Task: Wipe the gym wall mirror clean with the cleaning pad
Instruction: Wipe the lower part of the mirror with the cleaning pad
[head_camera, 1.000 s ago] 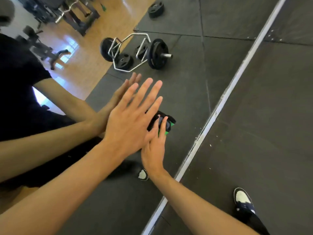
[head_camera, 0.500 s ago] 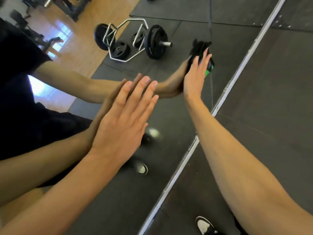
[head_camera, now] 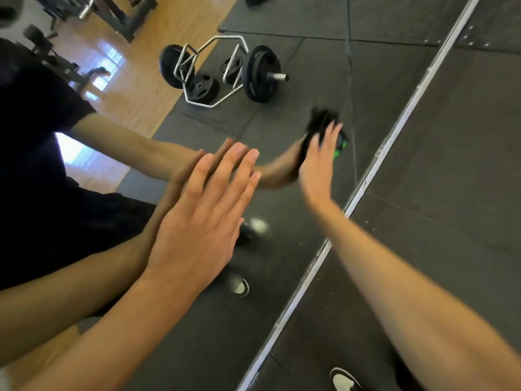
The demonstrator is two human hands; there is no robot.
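Presently, in the head view, we see the left hand (head_camera: 197, 221) laid flat against the mirror (head_camera: 282, 193), fingers straight and close together, holding nothing; its reflection meets it palm to palm. The right hand (head_camera: 318, 162) presses the cleaning pad (head_camera: 324, 122) against the glass, further up and just left of the mirror frame (head_camera: 363, 187); its fingers lie extended over the pad rather than curled round it, though motion blur leaves the finer contact unclear. The pad is dark, with a green patch (head_camera: 339, 145) showing at its right edge; it sits between the right palm and the glass, near the vertical seam (head_camera: 351, 108) in the mirror.

Reflected in the glass we see a hex bar (head_camera: 214, 71) loaded with black plates, lying on dark rubber flooring, and a loose weight plate (head_camera: 202, 87) lying within its frame; beyond them is wooden flooring (head_camera: 135, 88). We identify no containers in this view. To the right of the frame lies the real rubber floor (head_camera: 451, 165); a black and white shoe (head_camera: 342, 379) shows at the bottom edge, and its reflection (head_camera: 239, 286) appears below the left hand.
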